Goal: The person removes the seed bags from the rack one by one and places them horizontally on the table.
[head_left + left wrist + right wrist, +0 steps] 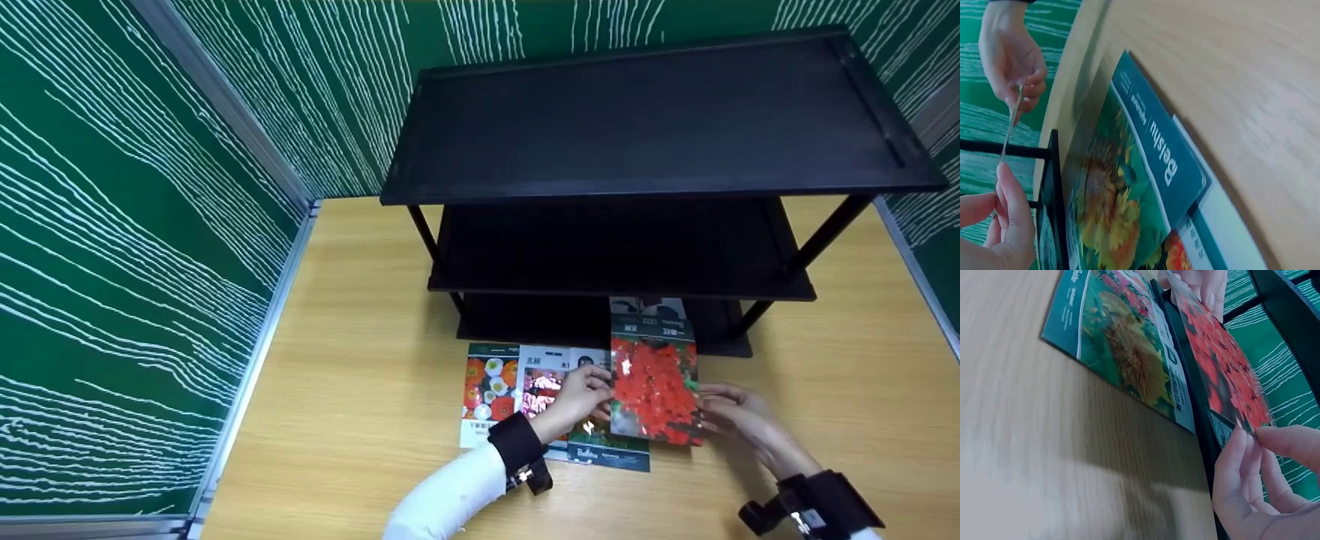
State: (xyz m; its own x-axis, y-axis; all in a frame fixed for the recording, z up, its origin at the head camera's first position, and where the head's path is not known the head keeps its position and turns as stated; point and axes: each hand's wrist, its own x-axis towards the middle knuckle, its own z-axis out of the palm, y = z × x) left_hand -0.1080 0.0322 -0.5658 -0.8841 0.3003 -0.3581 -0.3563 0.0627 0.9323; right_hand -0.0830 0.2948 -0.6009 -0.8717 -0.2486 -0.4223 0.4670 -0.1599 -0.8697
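A seed packet with red flowers (pixel 654 386) is held up between both hands, over the table in front of the black shelf. My left hand (pixel 581 394) pinches its left edge between thumb and fingers. On the opposite edge, my right hand (pixel 742 420) pinches it the same way, as the right wrist view shows. Below lie other packets: one with orange and white flowers (pixel 491 390), one with pink flowers (pixel 541 386), and one with a yellow-orange flower (pixel 1106 219), partly covered by the left hand and the raised packet in the head view.
A black three-tier shelf (pixel 645 127) stands behind the packets. Another packet (pixel 646 306) lies on its bottom tier, partly hidden behind the red one. Green panels with white streaks (pixel 135 225) surround the wooden table (pixel 360 360).
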